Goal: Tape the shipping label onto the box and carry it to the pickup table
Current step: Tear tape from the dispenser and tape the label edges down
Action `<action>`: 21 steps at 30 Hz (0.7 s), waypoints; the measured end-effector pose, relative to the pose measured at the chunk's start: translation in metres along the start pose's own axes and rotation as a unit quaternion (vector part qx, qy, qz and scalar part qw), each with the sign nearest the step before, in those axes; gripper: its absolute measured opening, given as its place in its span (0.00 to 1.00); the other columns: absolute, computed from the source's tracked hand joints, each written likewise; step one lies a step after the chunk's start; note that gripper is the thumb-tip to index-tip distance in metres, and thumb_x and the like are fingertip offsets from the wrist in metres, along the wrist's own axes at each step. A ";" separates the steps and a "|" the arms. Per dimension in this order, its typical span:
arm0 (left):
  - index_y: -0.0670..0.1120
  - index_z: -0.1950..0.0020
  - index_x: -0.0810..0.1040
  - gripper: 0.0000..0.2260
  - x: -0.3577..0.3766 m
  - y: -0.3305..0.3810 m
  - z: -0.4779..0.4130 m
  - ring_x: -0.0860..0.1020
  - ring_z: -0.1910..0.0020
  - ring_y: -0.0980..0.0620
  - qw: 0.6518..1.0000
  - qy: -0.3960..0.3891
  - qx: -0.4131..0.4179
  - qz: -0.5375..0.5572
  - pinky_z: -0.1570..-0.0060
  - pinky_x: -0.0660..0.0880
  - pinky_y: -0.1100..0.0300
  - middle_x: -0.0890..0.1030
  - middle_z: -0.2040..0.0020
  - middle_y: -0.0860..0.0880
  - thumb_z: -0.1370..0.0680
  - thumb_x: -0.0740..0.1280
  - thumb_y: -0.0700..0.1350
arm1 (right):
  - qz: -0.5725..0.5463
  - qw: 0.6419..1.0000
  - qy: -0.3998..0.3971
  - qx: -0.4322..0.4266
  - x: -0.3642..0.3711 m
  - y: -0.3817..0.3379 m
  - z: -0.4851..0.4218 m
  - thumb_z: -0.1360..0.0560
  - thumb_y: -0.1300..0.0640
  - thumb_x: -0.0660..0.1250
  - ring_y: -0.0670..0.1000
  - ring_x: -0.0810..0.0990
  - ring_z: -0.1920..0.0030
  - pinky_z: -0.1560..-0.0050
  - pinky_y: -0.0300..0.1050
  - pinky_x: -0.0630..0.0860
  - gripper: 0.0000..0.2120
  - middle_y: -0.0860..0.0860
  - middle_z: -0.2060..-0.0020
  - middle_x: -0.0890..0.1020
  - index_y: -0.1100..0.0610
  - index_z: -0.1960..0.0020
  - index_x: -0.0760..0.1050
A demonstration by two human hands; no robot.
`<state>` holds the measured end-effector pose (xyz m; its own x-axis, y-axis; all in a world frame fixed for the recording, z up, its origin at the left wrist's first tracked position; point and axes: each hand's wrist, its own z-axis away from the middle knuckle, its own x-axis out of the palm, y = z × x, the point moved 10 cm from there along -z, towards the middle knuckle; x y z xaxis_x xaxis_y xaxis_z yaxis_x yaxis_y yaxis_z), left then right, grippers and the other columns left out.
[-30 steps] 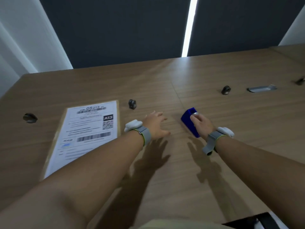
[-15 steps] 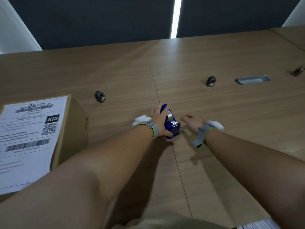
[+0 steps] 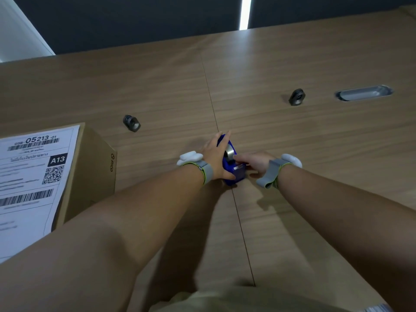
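A blue tape dispenser (image 3: 234,174) with a grey roll stands on the wooden table (image 3: 292,140) at the centre. My left hand (image 3: 217,157) wraps its left side and holds it down. My right hand (image 3: 255,163) reaches in from the right, its fingertips at the roll and the cutter end; whether they pinch tape I cannot tell. At the left edge sits a brown cardboard box (image 3: 90,167) with a white shipping label (image 3: 33,176) lying on its top, showing barcodes, a QR code and "A13".
Two small black fittings (image 3: 131,123) (image 3: 296,97) stand out of the table beyond the dispenser. A metal-rimmed cable slot (image 3: 363,93) lies at the far right. A seam runs down the table's middle. A dark wall rises behind the far edge.
My left hand went from open beside the dispenser to gripping it. My right hand let go of it, drew off to the right, then came back onto the roll. The view shifted right.
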<state>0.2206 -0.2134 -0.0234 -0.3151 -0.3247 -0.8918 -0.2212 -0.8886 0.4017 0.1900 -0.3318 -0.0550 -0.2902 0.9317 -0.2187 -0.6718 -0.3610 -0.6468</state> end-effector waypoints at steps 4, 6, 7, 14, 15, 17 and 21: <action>0.52 0.21 0.43 0.59 0.000 -0.001 0.001 0.55 0.24 0.42 1.000 0.014 0.000 0.009 0.29 0.59 0.51 0.49 0.21 0.47 0.40 0.80 0.56 | 0.003 1.000 0.003 -0.005 0.000 -0.001 0.004 0.26 0.49 0.69 0.47 0.78 0.59 0.65 0.41 0.69 0.08 0.50 0.56 0.80 0.53 0.57 0.76; 0.51 0.21 0.44 0.59 0.001 0.000 0.001 0.56 0.25 0.42 1.000 0.018 0.005 0.010 0.29 0.60 0.50 0.50 0.22 0.47 0.40 0.80 0.55 | -0.001 1.000 0.001 -0.009 0.000 -0.003 0.006 0.26 0.48 0.68 0.46 0.77 0.56 0.64 0.40 0.69 0.10 0.49 0.54 0.79 0.55 0.53 0.76; 0.51 0.21 0.44 0.59 0.000 0.001 0.001 0.56 0.25 0.42 1.000 0.019 0.007 0.007 0.29 0.61 0.50 0.51 0.22 0.47 0.40 0.80 0.55 | 0.003 1.000 0.006 -0.009 -0.001 -0.002 0.005 0.26 0.48 0.68 0.47 0.76 0.52 0.60 0.41 0.69 0.11 0.49 0.52 0.79 0.55 0.52 0.76; 0.51 0.21 0.45 0.60 -0.001 0.000 -0.002 0.59 0.26 0.43 1.000 0.012 0.005 0.003 0.29 0.64 0.49 0.53 0.23 0.47 0.42 0.81 0.57 | 0.024 1.000 0.002 0.011 -0.012 0.024 0.012 0.26 0.46 0.68 0.48 0.72 0.41 0.43 0.48 0.68 0.17 0.48 0.41 0.76 0.55 0.42 0.77; 0.51 0.21 0.45 0.60 -0.001 0.000 -0.002 0.59 0.26 0.43 1.000 0.012 0.005 0.004 0.29 0.63 0.49 0.53 0.23 0.47 0.42 0.81 0.57 | 0.021 1.000 0.003 0.012 -0.014 0.028 0.014 0.26 0.46 0.68 0.48 0.72 0.42 0.43 0.48 0.68 0.21 0.48 0.39 0.76 0.56 0.38 0.75; 0.51 0.21 0.45 0.60 -0.001 -0.001 -0.002 0.59 0.26 0.43 1.000 0.013 0.005 0.006 0.29 0.63 0.49 0.53 0.23 0.47 0.42 0.81 0.57 | 0.012 1.000 0.009 0.017 -0.016 0.036 0.014 0.27 0.46 0.69 0.47 0.73 0.43 0.44 0.47 0.69 0.23 0.49 0.39 0.77 0.57 0.36 0.74; 0.50 0.21 0.44 0.61 -0.002 -0.003 -0.002 0.59 0.25 0.44 1.000 0.010 -0.001 0.003 0.29 0.63 0.49 0.52 0.22 0.48 0.42 0.80 0.58 | -0.005 1.000 -0.003 0.024 -0.006 0.049 0.018 0.25 0.46 0.67 0.48 0.73 0.41 0.46 0.47 0.67 0.17 0.49 0.44 0.75 0.55 0.41 0.73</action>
<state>0.2238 -0.2113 -0.0236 -0.2980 -0.3362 -0.8934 -0.2179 -0.8873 0.4066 0.1468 -0.3557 -0.0725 -0.2872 0.9353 -0.2067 -0.7070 -0.3526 -0.6130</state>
